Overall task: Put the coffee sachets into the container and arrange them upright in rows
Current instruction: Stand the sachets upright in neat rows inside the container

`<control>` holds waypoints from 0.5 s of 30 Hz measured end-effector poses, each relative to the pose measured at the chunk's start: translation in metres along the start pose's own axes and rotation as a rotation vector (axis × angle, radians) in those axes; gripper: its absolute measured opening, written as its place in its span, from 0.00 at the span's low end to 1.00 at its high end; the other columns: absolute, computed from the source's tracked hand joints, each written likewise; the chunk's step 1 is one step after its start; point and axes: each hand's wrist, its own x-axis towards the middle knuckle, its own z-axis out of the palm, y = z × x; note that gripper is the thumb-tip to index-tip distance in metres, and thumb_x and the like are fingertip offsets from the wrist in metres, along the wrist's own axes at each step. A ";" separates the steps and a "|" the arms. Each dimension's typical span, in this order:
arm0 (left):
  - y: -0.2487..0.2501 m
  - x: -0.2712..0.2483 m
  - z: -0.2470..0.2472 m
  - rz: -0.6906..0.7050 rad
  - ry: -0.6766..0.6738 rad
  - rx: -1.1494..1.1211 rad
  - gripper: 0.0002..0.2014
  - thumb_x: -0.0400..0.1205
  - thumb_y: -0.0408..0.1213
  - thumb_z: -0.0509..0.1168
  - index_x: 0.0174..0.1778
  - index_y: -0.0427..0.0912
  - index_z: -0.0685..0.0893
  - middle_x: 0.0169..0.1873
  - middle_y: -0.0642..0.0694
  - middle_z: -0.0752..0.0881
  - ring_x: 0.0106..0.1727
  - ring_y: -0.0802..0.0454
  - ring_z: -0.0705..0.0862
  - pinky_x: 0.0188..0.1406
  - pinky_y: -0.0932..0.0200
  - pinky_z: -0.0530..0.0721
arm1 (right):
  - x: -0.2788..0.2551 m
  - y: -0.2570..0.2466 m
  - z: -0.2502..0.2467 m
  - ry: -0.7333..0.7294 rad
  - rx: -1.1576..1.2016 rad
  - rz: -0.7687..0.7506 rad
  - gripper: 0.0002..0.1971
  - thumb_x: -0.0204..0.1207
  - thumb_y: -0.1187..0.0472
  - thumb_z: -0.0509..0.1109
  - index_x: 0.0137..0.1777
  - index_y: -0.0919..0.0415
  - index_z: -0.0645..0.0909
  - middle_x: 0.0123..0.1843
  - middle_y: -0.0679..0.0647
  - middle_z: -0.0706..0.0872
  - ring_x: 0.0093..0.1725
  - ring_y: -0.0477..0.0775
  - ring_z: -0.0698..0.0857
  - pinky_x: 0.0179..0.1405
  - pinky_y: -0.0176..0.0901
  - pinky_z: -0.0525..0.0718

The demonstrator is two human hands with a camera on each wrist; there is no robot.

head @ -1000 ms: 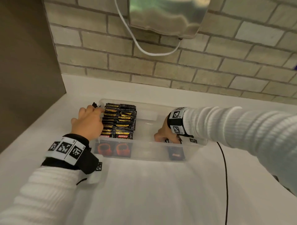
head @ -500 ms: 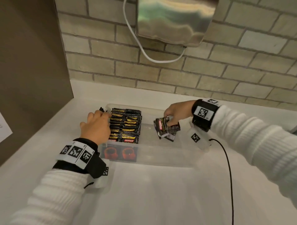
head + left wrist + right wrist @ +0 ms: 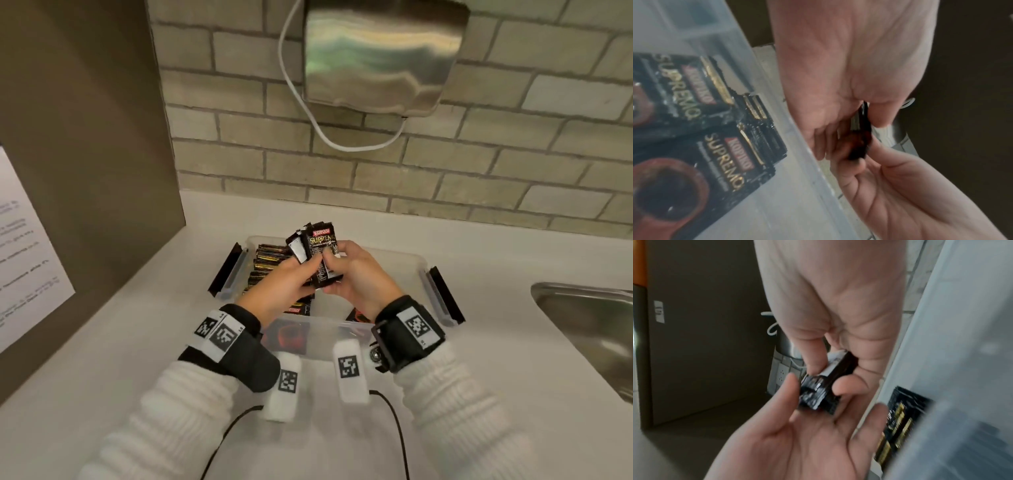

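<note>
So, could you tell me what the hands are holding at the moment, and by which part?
Both the left hand and the right hand grip a small bundle of coffee sachets by its lower half, above the container.

Both hands up together: left hand [image 3: 286, 286] and right hand [image 3: 359, 277] face each other, fingers curled, pinching one small bundle of sachets [image 3: 317, 255] between them.

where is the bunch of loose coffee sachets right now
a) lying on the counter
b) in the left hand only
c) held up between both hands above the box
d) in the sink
c: both the left hand and right hand hold the sachets above the clear box.
</note>
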 end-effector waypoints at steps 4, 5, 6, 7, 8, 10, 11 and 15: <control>-0.008 0.002 -0.007 -0.025 0.059 -0.194 0.14 0.87 0.36 0.53 0.66 0.42 0.77 0.61 0.40 0.84 0.62 0.46 0.83 0.64 0.45 0.81 | 0.007 0.021 0.008 0.208 -0.138 -0.112 0.05 0.81 0.66 0.62 0.52 0.59 0.78 0.43 0.51 0.85 0.42 0.49 0.83 0.38 0.37 0.83; -0.009 0.003 -0.008 -0.022 0.068 -0.221 0.13 0.86 0.34 0.54 0.65 0.43 0.78 0.60 0.40 0.85 0.60 0.46 0.84 0.60 0.44 0.83 | 0.009 0.025 0.009 0.257 -0.129 -0.134 0.07 0.81 0.68 0.62 0.54 0.59 0.79 0.46 0.54 0.86 0.45 0.51 0.84 0.44 0.41 0.85; -0.008 0.003 -0.009 -0.017 0.092 -0.229 0.12 0.86 0.33 0.55 0.63 0.43 0.78 0.59 0.40 0.85 0.57 0.46 0.86 0.56 0.45 0.85 | 0.010 0.028 0.009 0.299 -0.099 -0.149 0.08 0.80 0.69 0.62 0.55 0.60 0.79 0.50 0.58 0.86 0.47 0.54 0.84 0.49 0.48 0.84; -0.009 0.004 -0.010 -0.014 0.130 -0.219 0.11 0.86 0.32 0.56 0.61 0.43 0.79 0.58 0.41 0.86 0.55 0.46 0.87 0.53 0.45 0.87 | 0.011 0.030 0.008 0.331 -0.063 -0.154 0.10 0.80 0.70 0.61 0.57 0.60 0.78 0.53 0.61 0.86 0.49 0.57 0.84 0.52 0.52 0.83; -0.008 0.006 -0.009 -0.012 0.164 -0.198 0.10 0.86 0.31 0.56 0.60 0.43 0.79 0.56 0.41 0.86 0.53 0.46 0.88 0.50 0.45 0.88 | 0.012 0.030 0.006 0.340 -0.015 -0.153 0.11 0.81 0.70 0.60 0.59 0.60 0.77 0.54 0.61 0.86 0.50 0.57 0.84 0.51 0.53 0.83; -0.008 0.008 -0.007 -0.021 0.191 -0.164 0.09 0.86 0.31 0.56 0.56 0.44 0.81 0.53 0.42 0.88 0.49 0.45 0.89 0.48 0.46 0.89 | 0.010 0.027 0.002 0.303 0.088 -0.114 0.11 0.83 0.68 0.55 0.61 0.60 0.74 0.51 0.58 0.86 0.45 0.56 0.85 0.40 0.47 0.84; -0.007 0.008 -0.006 -0.033 0.189 -0.149 0.10 0.86 0.31 0.56 0.54 0.45 0.81 0.52 0.42 0.88 0.50 0.45 0.88 0.49 0.45 0.88 | 0.008 0.025 0.001 0.266 0.129 -0.087 0.11 0.84 0.67 0.54 0.61 0.59 0.74 0.48 0.56 0.86 0.42 0.53 0.84 0.33 0.43 0.82; -0.006 0.009 -0.003 -0.062 0.178 -0.102 0.09 0.85 0.37 0.58 0.57 0.44 0.82 0.54 0.40 0.85 0.58 0.42 0.84 0.57 0.42 0.84 | 0.003 0.022 -0.002 0.129 0.198 -0.038 0.14 0.84 0.68 0.51 0.59 0.60 0.77 0.39 0.52 0.85 0.28 0.44 0.83 0.27 0.37 0.72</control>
